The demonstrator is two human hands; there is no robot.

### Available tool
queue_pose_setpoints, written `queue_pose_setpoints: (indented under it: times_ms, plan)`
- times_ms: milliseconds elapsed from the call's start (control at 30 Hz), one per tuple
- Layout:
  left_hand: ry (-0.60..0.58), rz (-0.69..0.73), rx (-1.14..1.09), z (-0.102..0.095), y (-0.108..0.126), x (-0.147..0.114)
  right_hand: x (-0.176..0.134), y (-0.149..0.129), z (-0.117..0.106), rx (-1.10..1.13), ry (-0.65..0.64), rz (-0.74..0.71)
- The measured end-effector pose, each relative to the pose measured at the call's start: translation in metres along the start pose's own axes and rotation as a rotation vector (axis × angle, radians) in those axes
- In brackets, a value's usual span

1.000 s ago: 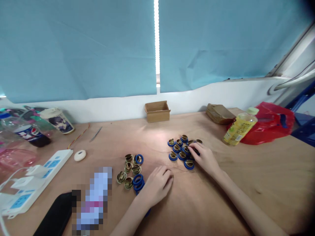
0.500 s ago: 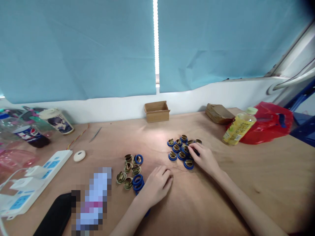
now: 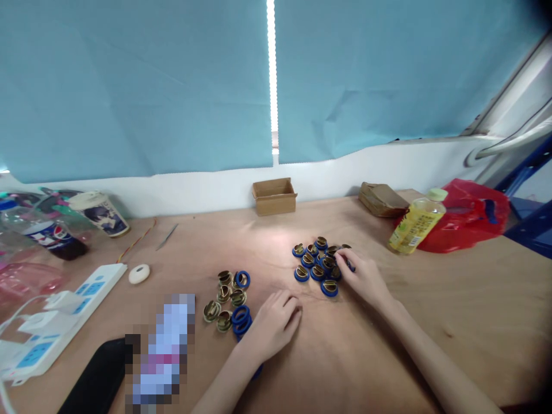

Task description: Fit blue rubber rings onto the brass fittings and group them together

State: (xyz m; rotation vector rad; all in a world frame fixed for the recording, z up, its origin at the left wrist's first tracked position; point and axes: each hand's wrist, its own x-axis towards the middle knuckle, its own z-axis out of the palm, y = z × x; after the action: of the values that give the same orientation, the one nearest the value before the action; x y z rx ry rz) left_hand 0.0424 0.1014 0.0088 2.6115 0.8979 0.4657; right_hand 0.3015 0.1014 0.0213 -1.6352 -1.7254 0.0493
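My right hand (image 3: 362, 276) is at the right edge of a cluster of round brass-coloured pieces on blue rings (image 3: 318, 272), each with a raised bar across its top. Its thumb and fingertips are drawn together among these pieces; what lies between them is hidden. Resting on the table, my left hand (image 3: 276, 322) has its fingers curled, and nothing shows in them. Left of it lie several brass-coloured pieces without rings (image 3: 224, 321), and loose blue rings (image 3: 241, 316) partly covered by my wrist. One blue ring (image 3: 242, 279) leans on a brass-coloured piece.
An open cardboard box (image 3: 276, 204) stands by the wall. At right are a brown packet (image 3: 382, 200), a yellow-labelled bottle (image 3: 416, 224) and a red bag (image 3: 470, 218). A power strip (image 3: 64, 322), black case (image 3: 101, 374), cup (image 3: 101, 213) and cola bottle (image 3: 54, 236) are at left.
My right hand has shifted slightly right along the cluster, uncovering more of the ringed pieces. My left hand stays in place.
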Motion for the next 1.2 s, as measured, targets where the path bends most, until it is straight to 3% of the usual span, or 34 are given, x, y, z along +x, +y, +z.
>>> queue_pose_setpoints:
  times_ms: [267, 433, 667, 833, 1000, 1067, 1200]
  plan:
    - [0.009, 0.005, 0.007, -0.001, 0.000, 0.000, 0.000, 0.018, -0.040, 0.087, 0.076, 0.222]
    - [0.035, 0.014, -0.004, -0.002, 0.000, 0.000, -0.021, 0.023, -0.060, 0.068, -0.037, 0.221]
    - [0.020, -0.020, 0.006, -0.012, 0.005, 0.003, -0.077, 0.029, -0.044, 0.037, -0.113, 0.175]
    - [0.078, 0.000, 0.054, -0.042, 0.006, 0.001, -0.094, 0.025, -0.041, 0.000, -0.100, 0.120]
    - [0.251, -0.164, -0.017, -0.070, -0.002, -0.027, -0.096, 0.016, -0.037, 0.021, -0.086, 0.094]
    - [0.270, -0.233, -0.027, -0.074, -0.010, -0.043, -0.095, 0.009, -0.029, 0.036, -0.093, 0.063]
    - [0.408, -0.318, 0.053, -0.074, -0.031, -0.072, -0.089, -0.018, -0.010, 0.093, -0.238, -0.053]
